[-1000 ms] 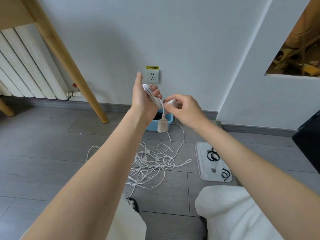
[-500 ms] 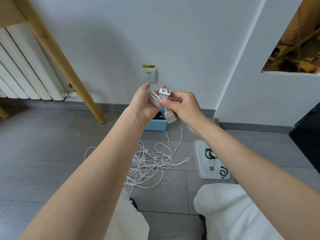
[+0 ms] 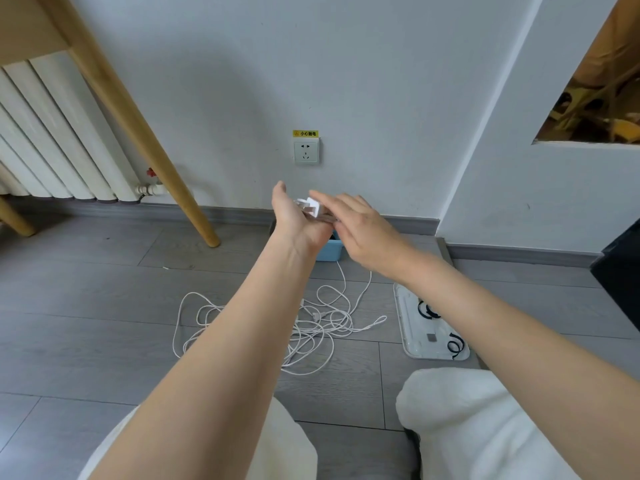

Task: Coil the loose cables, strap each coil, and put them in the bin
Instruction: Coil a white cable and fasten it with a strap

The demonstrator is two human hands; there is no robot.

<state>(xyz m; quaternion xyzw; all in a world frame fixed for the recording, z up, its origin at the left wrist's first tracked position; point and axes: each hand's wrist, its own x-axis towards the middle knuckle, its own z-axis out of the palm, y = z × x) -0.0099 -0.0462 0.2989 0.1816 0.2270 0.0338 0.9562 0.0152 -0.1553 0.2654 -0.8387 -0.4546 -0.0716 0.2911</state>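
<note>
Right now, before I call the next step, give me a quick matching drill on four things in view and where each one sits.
Things:
1. white plug
2. blue bin
3. loose white cables
4. black straps

Places:
A. in the white tray
B. between the two hands
C. tangled on the floor
D. by the wall, behind the hands

Pairs: 1-B, 2-D, 3-C, 4-A

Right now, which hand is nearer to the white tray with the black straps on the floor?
The right hand. It is up by the plug, with its forearm passing over the white tray. The left hand is farther left, holding the plug end.
</note>
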